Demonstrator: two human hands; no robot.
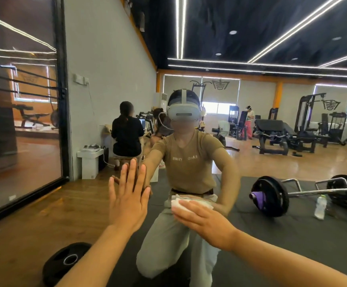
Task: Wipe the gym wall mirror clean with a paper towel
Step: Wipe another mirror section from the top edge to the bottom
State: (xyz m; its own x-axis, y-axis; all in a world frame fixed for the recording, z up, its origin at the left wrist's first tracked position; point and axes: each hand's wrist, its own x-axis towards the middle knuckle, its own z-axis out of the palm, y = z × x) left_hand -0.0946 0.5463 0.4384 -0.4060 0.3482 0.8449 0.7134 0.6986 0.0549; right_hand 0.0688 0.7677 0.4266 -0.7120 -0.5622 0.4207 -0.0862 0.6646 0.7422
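Pressing paper towel (186,201), right hand (205,221) flat

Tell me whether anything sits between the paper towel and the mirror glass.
Nothing visible does. The right hand presses the paper towel flat against the mirror, and the left hand rests open on the glass beside it.

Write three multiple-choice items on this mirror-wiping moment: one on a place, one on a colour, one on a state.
1. Where is the paper towel?
A. Under the right hand
B. On the floor
C. Under the left hand

2. What colour is the towel?
A. Blue
B. White
C. Yellow

3. How is the left hand?
A. Clenched in a fist
B. Gripping a bottle
C. Flat on the mirror, fingers straight

Answers: 1 A, the towel shows under the right hand's fingers. 2 B, it is plainly white. 3 C, the palm meets its own reflection with straight fingers.
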